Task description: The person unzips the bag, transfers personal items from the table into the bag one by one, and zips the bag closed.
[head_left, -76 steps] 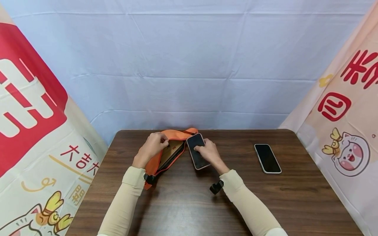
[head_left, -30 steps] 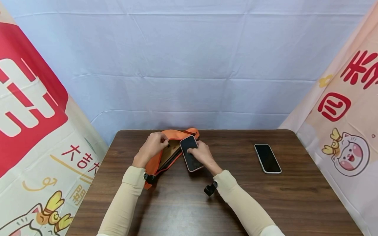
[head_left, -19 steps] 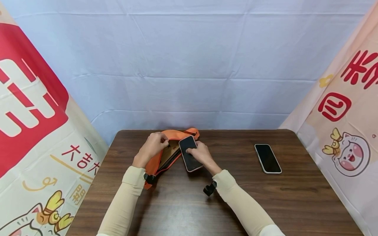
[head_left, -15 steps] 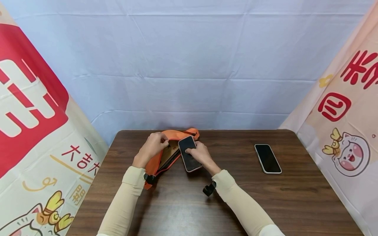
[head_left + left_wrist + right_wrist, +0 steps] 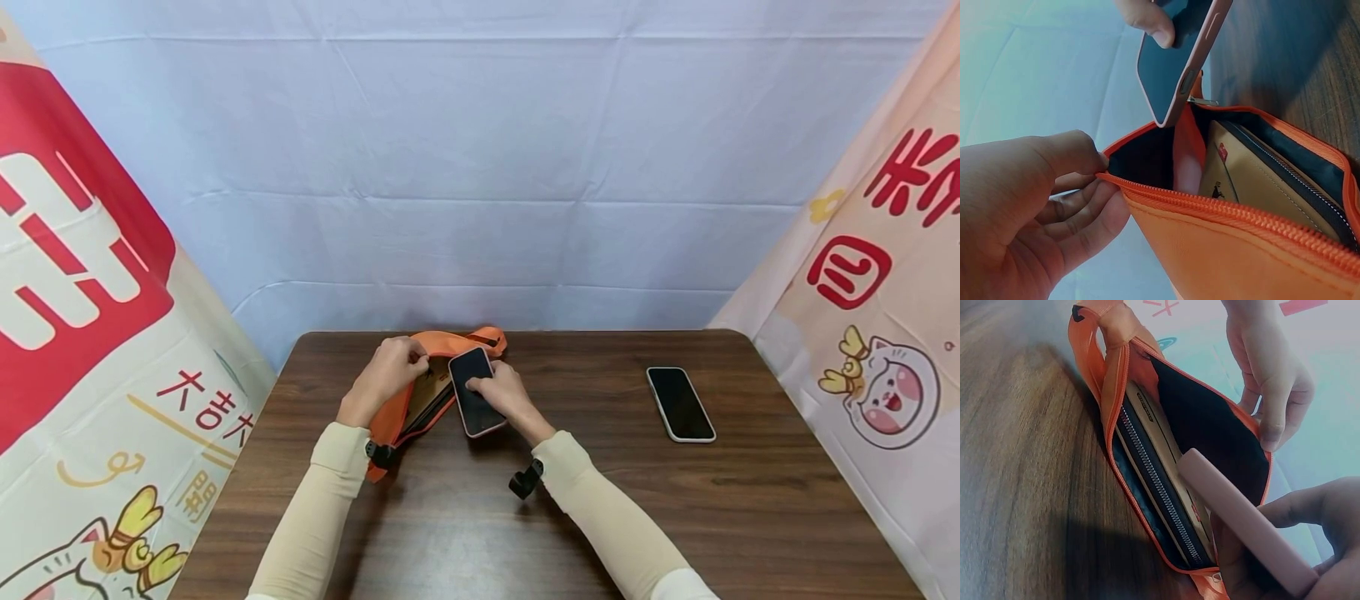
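1. The left hand [image 5: 386, 373] pinches the upper zipper edge of an orange pouch [image 5: 405, 400], thumb on top and fingers curled beneath, and holds the opening wide; the left wrist view shows the fingers [image 5: 1079, 209] tucked under the orange zipper teeth.
2. The right hand [image 5: 501, 393] grips a pink-cased phone [image 5: 476, 390] by its sides, dark screen facing up, thumb on the glass.
3. The phone's far end is tipped toward the pouch mouth and sits just over its rim; in the right wrist view the pink case [image 5: 1244, 525] angles down over the open pouch, its tip above the black lining, not yet inside.
4. Inside the pouch lies a tan wallet [image 5: 1154, 459] with a dark zipper along its edge, resting against the near wall.
5. The pouch lies on a dark wooden table [image 5: 675, 517], between the two hands, its orange strap [image 5: 487, 336] bunched at the far end.
6. A second phone [image 5: 679, 403], screen up, lies flat on the table well to the right of both hands.
7. Printed cloth banners [image 5: 82, 333] hang on both sides, a pale blue sheet [image 5: 480, 167] behind.
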Demonstrator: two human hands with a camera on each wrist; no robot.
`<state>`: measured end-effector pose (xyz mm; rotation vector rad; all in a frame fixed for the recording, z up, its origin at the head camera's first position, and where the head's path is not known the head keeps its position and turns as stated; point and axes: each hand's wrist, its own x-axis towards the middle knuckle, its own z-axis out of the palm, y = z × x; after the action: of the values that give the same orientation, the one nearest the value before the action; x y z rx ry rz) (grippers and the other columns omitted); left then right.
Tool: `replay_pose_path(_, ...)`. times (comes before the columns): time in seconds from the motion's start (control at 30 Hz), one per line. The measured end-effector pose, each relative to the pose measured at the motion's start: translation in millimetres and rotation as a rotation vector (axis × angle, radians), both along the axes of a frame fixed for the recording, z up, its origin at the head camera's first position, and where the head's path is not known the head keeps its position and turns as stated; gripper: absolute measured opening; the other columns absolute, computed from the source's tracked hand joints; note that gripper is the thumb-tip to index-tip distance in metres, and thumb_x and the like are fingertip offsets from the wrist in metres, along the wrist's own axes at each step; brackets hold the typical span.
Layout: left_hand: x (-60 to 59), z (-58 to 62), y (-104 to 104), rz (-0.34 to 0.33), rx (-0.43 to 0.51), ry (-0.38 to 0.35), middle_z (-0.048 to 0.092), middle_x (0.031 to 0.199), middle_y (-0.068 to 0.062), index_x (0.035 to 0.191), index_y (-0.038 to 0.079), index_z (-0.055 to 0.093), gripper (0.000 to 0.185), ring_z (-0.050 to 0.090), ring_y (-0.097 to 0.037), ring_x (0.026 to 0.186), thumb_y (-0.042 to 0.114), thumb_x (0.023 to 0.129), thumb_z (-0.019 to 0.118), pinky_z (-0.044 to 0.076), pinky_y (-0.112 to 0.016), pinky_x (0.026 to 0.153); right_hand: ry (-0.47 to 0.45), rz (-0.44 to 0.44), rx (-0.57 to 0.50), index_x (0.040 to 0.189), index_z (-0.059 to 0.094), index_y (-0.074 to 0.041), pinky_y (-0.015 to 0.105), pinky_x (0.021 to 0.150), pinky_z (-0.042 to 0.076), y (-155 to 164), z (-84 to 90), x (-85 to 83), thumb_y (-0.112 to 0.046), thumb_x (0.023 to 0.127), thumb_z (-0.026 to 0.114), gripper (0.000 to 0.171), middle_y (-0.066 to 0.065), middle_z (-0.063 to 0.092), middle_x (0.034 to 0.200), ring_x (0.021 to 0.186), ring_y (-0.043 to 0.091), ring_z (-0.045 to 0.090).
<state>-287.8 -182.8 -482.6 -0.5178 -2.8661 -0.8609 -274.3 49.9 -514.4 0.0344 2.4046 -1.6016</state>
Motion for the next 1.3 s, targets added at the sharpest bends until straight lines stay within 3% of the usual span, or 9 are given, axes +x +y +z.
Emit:
replay_pose_path(0.77,1.1,3.3,0,0.008,-0.003,0.024,0.073,0.099,-0.012,0.106,-0.001,0.080,0.015,0.069,-0.021,0.083,0.009,0.103,0.069,0.062,-0.040,0.078,-0.040,-0.018,-0.067,0.128,0.062,0.002,0.034,0.063,0.063,-13,-2.4,0.8,-0.019,0.098,0.069,0.037,0.021,0.072,0.109,0.077,0.024,0.075)
replay_pose_path(1.1,2.2,4.1,0,0.012,-0.005,0.014,0.073,0.100,-0.012,0.105,0.002,0.079,0.014,0.069,-0.020,0.084,0.011,0.103,0.069,0.062,-0.040,0.079,-0.060,-0.006,-0.108,0.128,0.062,0.004,0.051,0.086,0.064,-17,-4.3,1.8,-0.018,0.100,0.066,0.035,0.025,0.072,0.116,0.101,0.040,0.076)
replay_pose_path(1.3,1.9,3.4,-1,0.014,-0.006,0.022,0.073,0.099,-0.012,0.103,0.004,0.079,0.012,0.069,-0.020,0.084,0.011,0.103,0.069,0.062,-0.040,0.079,-0.066,-0.013,-0.127,0.125,0.063,0.004,0.048,0.088,0.064,-20,-2.5,2.7,-0.018,0.100,0.065,0.033,0.023,0.073,0.115,0.099,0.037,0.077)
